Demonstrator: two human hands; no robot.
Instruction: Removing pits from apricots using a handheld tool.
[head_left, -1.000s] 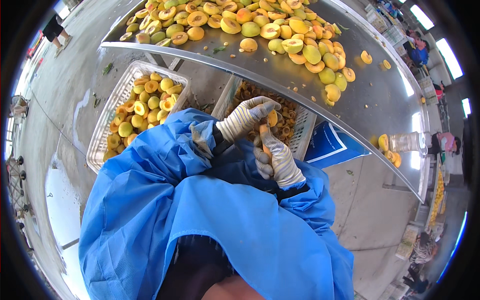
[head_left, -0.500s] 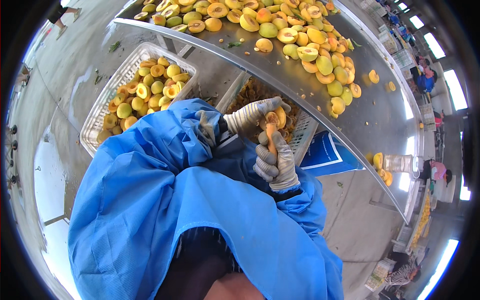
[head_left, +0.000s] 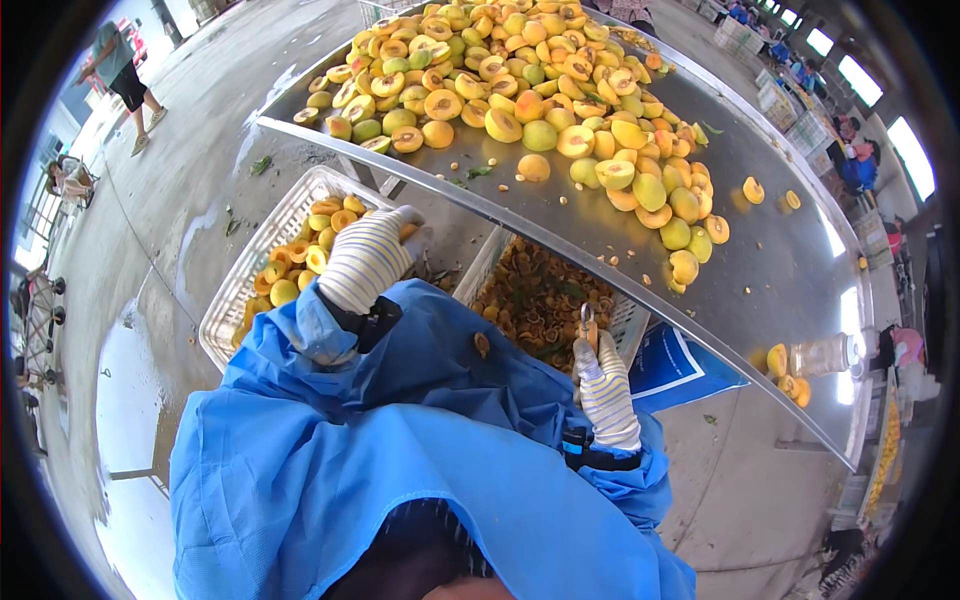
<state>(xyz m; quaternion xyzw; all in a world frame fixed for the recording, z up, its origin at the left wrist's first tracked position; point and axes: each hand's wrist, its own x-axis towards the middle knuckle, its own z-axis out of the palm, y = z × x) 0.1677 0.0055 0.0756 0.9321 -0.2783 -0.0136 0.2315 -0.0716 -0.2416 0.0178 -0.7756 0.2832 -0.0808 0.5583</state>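
Observation:
My left hand [head_left: 368,258], in a striped knit glove, is over the white plastic basket [head_left: 222,318] of yellow peach halves [head_left: 283,292]. Its fingers are curled and slightly blurred, with a bit of orange peach [head_left: 408,232] showing between them. My right hand [head_left: 604,385], gloved too, grips a pitting tool [head_left: 590,330] by its wooden handle, the metal loop pointing up. Below the tool's tip stands a crate [head_left: 628,325] filled with brown pits and scraps [head_left: 540,300]. One brown pit [head_left: 481,345] lies on my blue apron [head_left: 440,360].
A steel table [head_left: 720,290] slants across the front, its raised edge close beyond my hands. A large heap of peach halves [head_left: 520,100] covers its far part. At its right end are a clear jar [head_left: 820,356] and a few halves. A person [head_left: 122,80] walks at the far left.
My hands, together at a peach half before, have parted. The left has moved left over the basket; the right has moved right with the tool. The view has tilted, showing more of the heap.

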